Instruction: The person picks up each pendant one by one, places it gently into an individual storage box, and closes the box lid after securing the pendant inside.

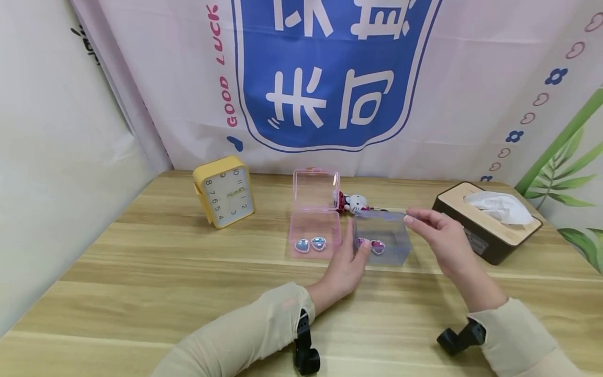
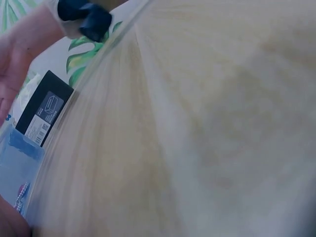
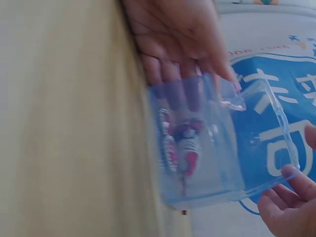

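A clear bluish plastic box [image 1: 393,235] stands on the table between both hands. Shiny pink-purple heart-shaped pieces with beaded rims [image 1: 378,246] lie inside it. My left hand [image 1: 343,267] grips its left side, thumb in front. At the upper right, my right hand [image 1: 443,241] pinches the edge of the lid, which appears raised in the right wrist view [image 3: 261,133]. Just left stands a pink transparent box [image 1: 315,226], its lid up, holding two blue heart-shaped pieces [image 1: 319,243]. Behind the clear box lies a white cat-figure keychain [image 1: 359,203].
A yellow clock [image 1: 226,192] stands at the back left of the wooden table [image 1: 141,283]. At the back right is a dark tissue box [image 1: 490,220] with a wooden top. A printed cloth [image 1: 188,78] hangs behind the table.
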Action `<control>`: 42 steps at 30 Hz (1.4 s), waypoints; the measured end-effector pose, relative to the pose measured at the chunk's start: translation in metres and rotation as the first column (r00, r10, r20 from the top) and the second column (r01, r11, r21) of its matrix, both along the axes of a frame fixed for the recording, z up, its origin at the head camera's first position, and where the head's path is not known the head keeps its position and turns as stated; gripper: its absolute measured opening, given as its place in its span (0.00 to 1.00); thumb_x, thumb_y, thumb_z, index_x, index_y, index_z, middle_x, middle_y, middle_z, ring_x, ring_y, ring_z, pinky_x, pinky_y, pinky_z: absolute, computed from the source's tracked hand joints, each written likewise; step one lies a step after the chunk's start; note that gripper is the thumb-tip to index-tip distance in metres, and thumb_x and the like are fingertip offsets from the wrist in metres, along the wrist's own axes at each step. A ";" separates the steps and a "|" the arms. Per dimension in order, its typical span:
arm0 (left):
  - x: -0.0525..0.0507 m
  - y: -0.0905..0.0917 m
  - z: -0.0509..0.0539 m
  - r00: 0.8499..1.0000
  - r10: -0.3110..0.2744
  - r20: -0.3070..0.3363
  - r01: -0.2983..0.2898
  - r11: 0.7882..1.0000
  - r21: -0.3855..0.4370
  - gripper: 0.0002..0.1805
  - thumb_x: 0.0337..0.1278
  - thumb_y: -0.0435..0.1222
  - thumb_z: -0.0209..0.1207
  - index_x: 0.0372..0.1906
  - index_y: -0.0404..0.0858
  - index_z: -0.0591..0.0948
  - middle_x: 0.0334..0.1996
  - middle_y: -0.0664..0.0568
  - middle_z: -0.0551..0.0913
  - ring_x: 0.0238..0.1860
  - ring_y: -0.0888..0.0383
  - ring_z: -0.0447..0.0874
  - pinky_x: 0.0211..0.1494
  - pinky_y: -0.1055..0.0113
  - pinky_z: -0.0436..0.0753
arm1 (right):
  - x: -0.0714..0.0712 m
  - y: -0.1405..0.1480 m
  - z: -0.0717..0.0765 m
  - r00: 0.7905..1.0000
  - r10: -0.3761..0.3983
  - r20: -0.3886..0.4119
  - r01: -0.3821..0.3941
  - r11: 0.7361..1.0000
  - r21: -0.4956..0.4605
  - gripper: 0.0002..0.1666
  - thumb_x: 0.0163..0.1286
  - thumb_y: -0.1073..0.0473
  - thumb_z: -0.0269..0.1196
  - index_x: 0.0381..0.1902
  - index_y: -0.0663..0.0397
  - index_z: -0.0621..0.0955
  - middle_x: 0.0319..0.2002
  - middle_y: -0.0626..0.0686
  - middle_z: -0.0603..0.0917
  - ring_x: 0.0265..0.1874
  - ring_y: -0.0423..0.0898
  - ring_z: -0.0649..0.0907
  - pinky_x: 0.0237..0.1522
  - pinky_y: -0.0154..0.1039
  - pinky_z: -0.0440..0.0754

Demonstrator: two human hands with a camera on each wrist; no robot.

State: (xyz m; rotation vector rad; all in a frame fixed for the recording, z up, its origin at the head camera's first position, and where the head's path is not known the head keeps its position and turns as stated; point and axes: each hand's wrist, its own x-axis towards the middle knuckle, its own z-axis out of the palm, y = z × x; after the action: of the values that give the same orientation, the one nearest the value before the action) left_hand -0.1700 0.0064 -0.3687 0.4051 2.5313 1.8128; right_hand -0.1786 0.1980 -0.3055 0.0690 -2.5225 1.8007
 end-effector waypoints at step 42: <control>0.000 0.020 0.007 0.995 0.071 0.070 -0.082 0.982 0.170 0.23 0.68 0.36 0.43 0.66 0.45 0.61 0.63 0.41 0.68 0.60 0.47 0.70 0.67 0.53 0.66 | 0.019 -0.049 -0.044 0.953 -0.297 0.069 0.292 0.827 -0.481 0.30 0.66 0.72 0.48 0.67 0.66 0.60 0.66 0.64 0.63 0.60 0.45 0.69 0.59 0.25 0.70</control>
State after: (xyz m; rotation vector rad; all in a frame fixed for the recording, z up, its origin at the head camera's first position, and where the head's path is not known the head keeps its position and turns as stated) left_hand -0.1697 0.0259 -0.3615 0.2494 2.3891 2.0459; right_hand -0.1600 0.1486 -0.3499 -0.3118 -1.8575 2.2101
